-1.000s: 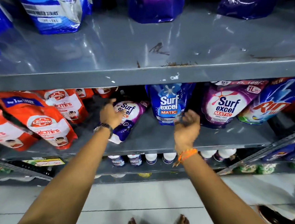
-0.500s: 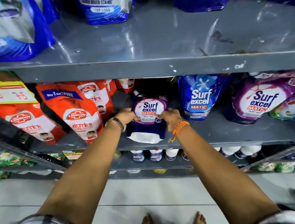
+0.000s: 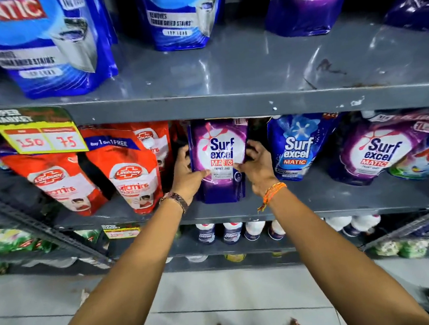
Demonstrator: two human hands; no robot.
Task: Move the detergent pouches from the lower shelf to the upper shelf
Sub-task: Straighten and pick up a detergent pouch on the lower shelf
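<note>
Between both hands [image 3: 187, 173] [image 3: 256, 167] stands the gripped purple pouch [image 3: 219, 159].

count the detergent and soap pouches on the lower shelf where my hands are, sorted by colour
Purple pouches: 2, the purple Surf Excel pouch held between the left hand and right hand, and another purple one to the right.
Blue pouches: 1.
Red Lifebuoy pouches: at least 3.
Multicoloured pouch at the right edge: 1.
Total: at least 7.
</note>
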